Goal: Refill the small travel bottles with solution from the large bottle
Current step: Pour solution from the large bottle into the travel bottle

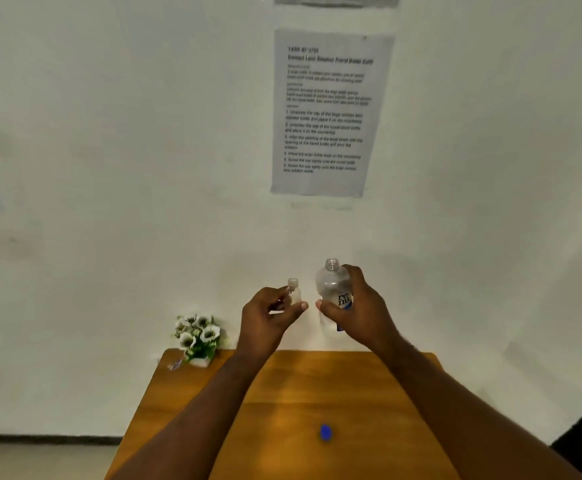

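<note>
Hands raised above wooden counter (282, 393): small clear travel bottle (294, 292) pinched upright by left hand (268, 315); large clear uncapped bottle (333, 294) gripped by right hand (358, 306). Blue cap (325, 432) lain near front edge.

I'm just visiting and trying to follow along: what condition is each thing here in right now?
large bottle: uncapped, upright, held up by the right hand.
small travel bottle: upright, pinched in the fingers of the left hand; whether capped, cannot tell.
blue cap: off, lying on the wooden table.
flowers: standing at the table's far left corner.
</note>
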The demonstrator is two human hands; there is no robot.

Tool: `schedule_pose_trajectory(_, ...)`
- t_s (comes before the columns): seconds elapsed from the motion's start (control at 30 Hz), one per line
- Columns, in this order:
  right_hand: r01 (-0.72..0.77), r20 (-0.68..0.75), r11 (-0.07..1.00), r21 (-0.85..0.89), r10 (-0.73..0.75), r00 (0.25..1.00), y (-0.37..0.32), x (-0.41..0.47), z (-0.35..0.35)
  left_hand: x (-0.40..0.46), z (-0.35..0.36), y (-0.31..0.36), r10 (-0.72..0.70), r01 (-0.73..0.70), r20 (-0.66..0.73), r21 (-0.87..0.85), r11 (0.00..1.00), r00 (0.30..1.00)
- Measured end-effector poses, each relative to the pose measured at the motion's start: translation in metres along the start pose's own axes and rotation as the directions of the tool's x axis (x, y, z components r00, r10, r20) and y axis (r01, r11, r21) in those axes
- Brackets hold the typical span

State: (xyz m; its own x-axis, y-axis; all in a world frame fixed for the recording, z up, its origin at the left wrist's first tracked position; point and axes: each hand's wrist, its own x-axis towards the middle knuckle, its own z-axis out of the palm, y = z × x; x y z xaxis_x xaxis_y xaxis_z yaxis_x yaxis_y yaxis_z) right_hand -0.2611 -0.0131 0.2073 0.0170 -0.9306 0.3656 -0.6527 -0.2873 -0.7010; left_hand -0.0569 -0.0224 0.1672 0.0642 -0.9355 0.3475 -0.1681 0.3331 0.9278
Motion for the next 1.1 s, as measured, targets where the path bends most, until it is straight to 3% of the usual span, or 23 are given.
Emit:
schedule_pose_trajectory(0.17,0.126,-0.083,0.987,-0.096,-0.134,0.987,-0.049,0.014,-0.059,0.015,0.005,0.079,0.109,-0.114,-0.059,-0.094,0.989,0.992)
schedule_pose_trajectory(0.3,0.183,-0.109,0.946,-0.268,-0.218,0.970,-0.080,0.008,-0.097,0.010,0.004,0.130,0.190,-0.194,-0.041,-0.118,0.974,0.981)
schedule_pose_trajectory(0.6,0.305,-0.104,0.843,-0.444,-0.386,0.916,-0.129,-0.027,-0.155,-0.021,-0.004,0.187,0.249,-0.240,0.016,-0.205,0.949,0.968)
schedule_pose_trajectory(1.1,0.316,-0.002,0.787,-0.530,-0.373,0.928,-0.150,-0.046,-0.184,-0.044,0.001,0.205,0.266,-0.257,0.013,-0.223,0.940,0.964)
